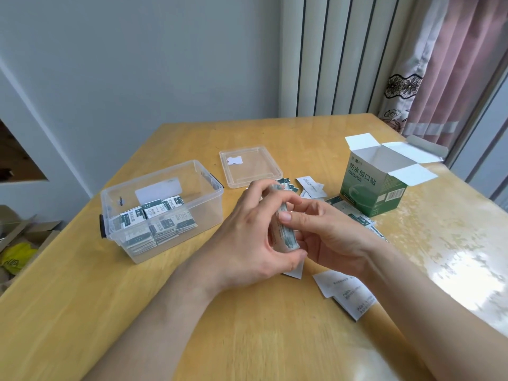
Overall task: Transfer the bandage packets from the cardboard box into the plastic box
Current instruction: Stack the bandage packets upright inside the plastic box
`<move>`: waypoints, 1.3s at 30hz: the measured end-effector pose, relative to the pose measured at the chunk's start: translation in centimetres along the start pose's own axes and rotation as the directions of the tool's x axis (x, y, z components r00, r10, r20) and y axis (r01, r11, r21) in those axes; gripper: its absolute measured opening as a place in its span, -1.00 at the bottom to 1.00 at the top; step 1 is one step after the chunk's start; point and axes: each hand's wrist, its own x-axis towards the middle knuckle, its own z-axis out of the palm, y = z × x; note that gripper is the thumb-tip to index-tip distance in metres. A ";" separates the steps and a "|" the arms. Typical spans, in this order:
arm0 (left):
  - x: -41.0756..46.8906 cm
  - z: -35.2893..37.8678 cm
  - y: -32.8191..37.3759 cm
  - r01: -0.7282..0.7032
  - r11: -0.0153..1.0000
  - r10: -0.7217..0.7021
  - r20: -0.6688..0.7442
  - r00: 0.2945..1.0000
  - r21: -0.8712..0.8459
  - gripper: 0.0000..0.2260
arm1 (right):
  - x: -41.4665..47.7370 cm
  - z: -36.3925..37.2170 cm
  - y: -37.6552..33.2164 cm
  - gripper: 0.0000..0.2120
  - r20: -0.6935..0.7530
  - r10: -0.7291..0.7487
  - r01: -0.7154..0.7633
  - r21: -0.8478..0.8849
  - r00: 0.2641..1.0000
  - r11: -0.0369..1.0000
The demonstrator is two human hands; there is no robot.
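Observation:
A stack of bandage packets stands on edge between my two hands above the table's middle. My left hand grips it from the left, fingers curled over the top and thumb under. My right hand holds it from the right, thumb pressed on its side. The clear plastic box sits to the left, holding several packets in rows. The green cardboard box stands open at the right. Loose packets lie scattered on the table between the hands and the cardboard box.
The plastic box's clear lid lies flat behind the hands. White leaflets lie under my right forearm. The wooden table has its edge at the left; a curtain hangs at the back right.

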 end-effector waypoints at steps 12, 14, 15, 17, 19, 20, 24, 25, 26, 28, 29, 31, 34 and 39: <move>-0.5 -2.6 2.2 -0.001 0.991 0.002 -0.009 1.000 0.133 -0.38 | 0.0 1.5 -1.5 -0.67 0.025 -0.046 0.049 -0.161 0.999 0.986; -0.7 -4.3 1.9 0.029 0.999 -0.028 0.023 0.999 -0.033 -0.53 | 0.0 2.0 -2.4 -0.70 -0.005 -0.038 0.035 -0.284 0.999 0.958; -0.8 -5.1 1.6 0.023 0.994 -0.023 -0.003 1.000 -0.109 -0.66 | 0.1 2.3 -2.9 -0.71 -0.019 -0.034 0.026 -0.341 0.999 0.940; -1.0 -6.9 0.9 -0.002 0.983 -0.018 -0.109 0.994 -0.181 -0.83 | 0.6 3.0 -3.8 -0.70 -0.028 -0.019 0.006 -0.429 0.999 0.903; -1.2 -8.1 0.1 0.007 0.980 -0.042 -0.171 0.984 -0.199 -0.78 | 1.2 3.9 -4.8 -0.71 -0.018 -0.006 -0.004 -0.507 1.000 0.862; -1.2 -8.8 -0.2 0.011 0.979 -0.052 -0.196 0.979 -0.202 -0.78 | 1.6 4.5 -5.3 -0.72 -0.011 -0.008 0.001 -0.543 1.000 0.840; -0.8 -10.9 -1.6 0.028 0.973 -0.103 -0.320 0.942 -0.230 -0.73 | 3.6 7.0 -7.0 -0.74 -0.018 -0.054 0.029 -0.650 0.998 0.759; -0.9 -11.6 -2.1 0.031 0.971 -0.116 -0.358 0.927 -0.235 -0.73 | 4.5 7.8 -7.4 -0.76 -0.025 -0.068 0.031 -0.697 0.997 0.716; -0.8 -12.0 -2.5 0.037 0.972 -0.128 -0.393 0.911 -0.230 -0.76 | 5.1 8.3 -7.7 -0.78 -0.043 -0.094 0.030 -0.751 0.995 0.660; -1.1 -13.3 -4.0 0.103 0.985 -0.157 -0.459 0.875 -0.140 -0.82 | 6.7 9.1 -8.3 -0.80 -0.083 -0.154 0.010 -0.851 0.985 0.525; -1.4 -14.1 -5.0 0.178 0.983 -0.183 -0.466 0.866 -0.055 -0.84 | 7.6 9.4 -8.4 -0.79 -0.097 -0.181 -0.001 -0.886 0.979 0.464; -2.2 -15.1 -6.8 0.344 0.930 -0.270 -0.391 0.880 0.131 -0.84 | 9.4 9.9 -8.5 -0.80 -0.105 -0.215 -0.023 -0.936 0.971 0.352; -3.3 -15.4 -8.5 0.415 0.859 -0.370 -0.197 0.908 0.301 -0.79 | 12.2 10.9 -7.7 -0.81 -0.103 -0.176 -0.076 -0.986 0.979 0.150; -3.8 -14.2 -10.1 0.405 0.830 -0.448 0.027 0.893 0.383 -0.74 | 16.1 13.0 -4.4 -0.80 -0.168 -0.011 -0.165 -0.946 0.986 -0.279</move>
